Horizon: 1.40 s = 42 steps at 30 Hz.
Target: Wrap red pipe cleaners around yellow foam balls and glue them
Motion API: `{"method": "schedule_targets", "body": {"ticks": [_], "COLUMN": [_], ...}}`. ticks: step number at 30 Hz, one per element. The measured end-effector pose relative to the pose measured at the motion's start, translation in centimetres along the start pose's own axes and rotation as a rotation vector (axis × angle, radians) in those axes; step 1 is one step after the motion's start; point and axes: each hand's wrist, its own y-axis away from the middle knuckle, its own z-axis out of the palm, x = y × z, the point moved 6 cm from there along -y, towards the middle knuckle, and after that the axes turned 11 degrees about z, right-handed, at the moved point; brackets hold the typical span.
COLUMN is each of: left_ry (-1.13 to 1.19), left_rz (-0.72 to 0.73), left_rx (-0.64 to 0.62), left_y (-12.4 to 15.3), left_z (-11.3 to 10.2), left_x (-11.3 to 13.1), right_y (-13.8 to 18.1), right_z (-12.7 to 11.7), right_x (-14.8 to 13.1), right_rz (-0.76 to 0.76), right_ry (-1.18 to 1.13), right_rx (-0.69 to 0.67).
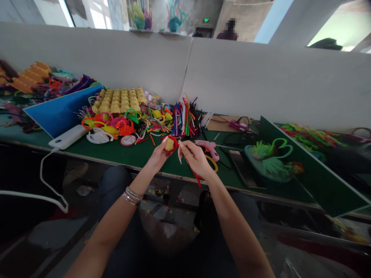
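My left hand (159,154) is closed on a small yellow cup-shaped piece (169,144) with a red pipe cleaner (191,168) looped round its top. My right hand (196,156) pinches that red pipe cleaner just beside the yellow piece; its loose end trails down past my wrist. Both hands hover over the near edge of the green table (130,152). A pink glue gun (208,146) lies just behind my right hand.
A pile of coloured pipe cleaners (185,117) and bent shapes (116,125) lies behind my hands, beside yellow egg-tray cups (121,100). A white power bank (68,137) with cable sits left, a blue board (60,112) behind it. A tablet (243,164) and green craft (271,158) lie right.
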Motion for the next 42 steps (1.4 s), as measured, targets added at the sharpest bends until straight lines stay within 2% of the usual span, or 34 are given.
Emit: {"method": "schedule_targets", "body": {"ticks": [7,12,15,20,23,26,31,36,42], "left_ry": [-0.016,-0.089,-0.107,-0.024,0.02,0.041,0.055,0.047,0.033], "left_rz": [0.012,0.078,0.072,-0.02,-0.017,-0.002,0.009,0.013,0.022], "left_rx": [-0.017,-0.062,-0.028,-0.002,-0.018,-0.016,-0.017,-0.015,-0.044], "left_y": [-0.1,-0.4,-0.5,-0.1,0.0,0.1,0.3,0.2,0.0], "left_z": [-0.1,-0.2,-0.4,-0.2,-0.1,0.0,0.3,0.1,0.0], "left_x": [-0.1,-0.1,0.0,-0.1,0.0,0.2,0.4,0.2,0.1], "right_y": [0.0,-0.2,-0.2,-0.2,-0.2,-0.3,-0.4,-0.5,-0.6], "right_z": [0.1,0.2,0.3,0.4,0.7,0.4,-0.1,0.4,0.6], "right_x": [0.1,0.6,1.1,1.0,1.2,1.4,1.7,2.4,2.7], "right_rz": [0.012,0.02,0.043,0.057,0.087,0.076,0.078,0.126,0.146], "right_ry": [-0.025,0.037,0.047,-0.102,-0.242,-0.319,-0.106,-0.001,-0.033], "right_rx": [-0.013,-0.064,-0.079,-0.047,-0.058,0.011,0.149,0.116,0.063]}}
